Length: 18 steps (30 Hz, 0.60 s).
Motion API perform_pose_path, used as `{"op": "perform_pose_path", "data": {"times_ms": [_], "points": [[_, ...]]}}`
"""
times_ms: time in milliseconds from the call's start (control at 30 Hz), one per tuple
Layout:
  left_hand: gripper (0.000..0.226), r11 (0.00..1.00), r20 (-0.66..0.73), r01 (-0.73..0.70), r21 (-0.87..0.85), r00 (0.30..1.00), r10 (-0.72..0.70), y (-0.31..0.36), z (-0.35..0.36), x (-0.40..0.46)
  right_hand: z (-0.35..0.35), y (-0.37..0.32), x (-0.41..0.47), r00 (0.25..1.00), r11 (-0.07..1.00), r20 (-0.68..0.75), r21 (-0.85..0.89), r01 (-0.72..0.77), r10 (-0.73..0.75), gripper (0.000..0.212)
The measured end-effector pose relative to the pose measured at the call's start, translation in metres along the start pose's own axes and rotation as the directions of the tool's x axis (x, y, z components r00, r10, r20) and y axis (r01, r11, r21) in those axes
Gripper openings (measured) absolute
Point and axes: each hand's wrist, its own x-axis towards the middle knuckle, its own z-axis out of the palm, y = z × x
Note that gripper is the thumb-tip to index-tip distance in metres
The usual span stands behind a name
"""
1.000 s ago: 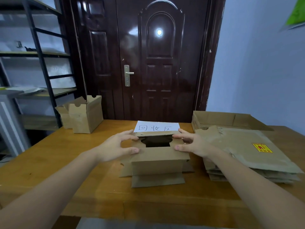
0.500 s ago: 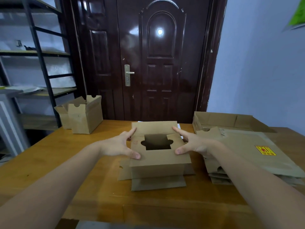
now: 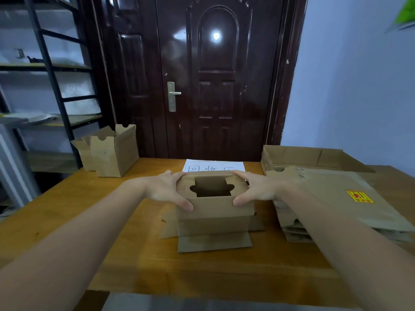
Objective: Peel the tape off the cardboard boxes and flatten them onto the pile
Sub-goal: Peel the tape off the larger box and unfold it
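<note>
Head view shows the left hand (image 3: 167, 191) and right hand (image 3: 256, 189) gripping the small box (image 3: 214, 207) mid-table, fingers curled round its top edges. I think squashing it flat comes next, then moving it right onto the pile (image 3: 332, 198). Another box (image 3: 112, 151) waits far left; nothing blocks the way

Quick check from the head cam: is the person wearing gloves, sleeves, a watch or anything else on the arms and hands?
Nothing worn shows. The left hand and right hand are bare, with no gloves, rings or tape visible. Both forearms are bare as far as the frame's lower edge: no sleeve, watch or wristband in view.
</note>
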Motion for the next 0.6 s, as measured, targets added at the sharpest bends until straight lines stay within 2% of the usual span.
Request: {"op": "perform_pose_path", "data": {"times_ms": [67, 133, 200, 267, 367, 433, 533, 600], "points": [[0.112, 0.994, -0.025, 0.051, -0.097, 0.998, -0.054, 0.009, -0.005, -0.007, 0.0, -0.008, -0.006, 0.999, 1.0, -0.039, -0.006, -0.03, 0.03, 0.106], [0.094, 0.973, -0.147, 0.062, -0.224, 0.984, -0.097, 0.024, -0.001, -0.01, 0.005, -0.019, -0.01, 0.991, 0.999, -0.122, -0.018, -0.05, 0.048, 0.102], [0.089, 0.986, -0.268, 0.119, -0.114, 0.952, -0.146, 0.036, 0.005, -0.003, 0.013, -0.029, -0.006, 0.978, 0.995, -0.194, -0.053, -0.086, 0.074, 0.104], [0.085, 0.975, -0.271, 0.219, 0.021, 0.94, -0.205, 0.048, 0.011, 0.001, 0.019, -0.036, -0.001, 0.964, 0.992, -0.244, -0.046, -0.121, 0.107, 0.102], [0.06, 0.975, -0.27, 0.222, 0.031, 0.941, -0.205, 0.058, 0.008, -0.005, 0.021, -0.041, -0.005, 0.948, 0.991, -0.292, 0.018, -0.129, 0.129, 0.088], [0.039, 0.989, -0.302, 0.139, -0.048, 0.942, -0.147, 0.057, 0.003, -0.011, 0.02, -0.042, -0.011, 0.934, 0.98, -0.325, 0.175, -0.091, 0.145, 0.067], [0.049, 0.967, -0.295, 0.026, -0.252, 0.95, -0.103, 0.04, -0.004, -0.018, 0.016, -0.039, -0.022, 0.932, 0.855, -0.279, 0.515, -0.057, 0.23, 0.033], [0.056, 0.932, -0.287, -0.011, -0.363, 0.953, -0.101, 0.026, -0.006, -0.026, 0.014, -0.033, -0.027, 0.932, 0.713, -0.254, 0.701, -0.007, 0.258, 0.024]]}}
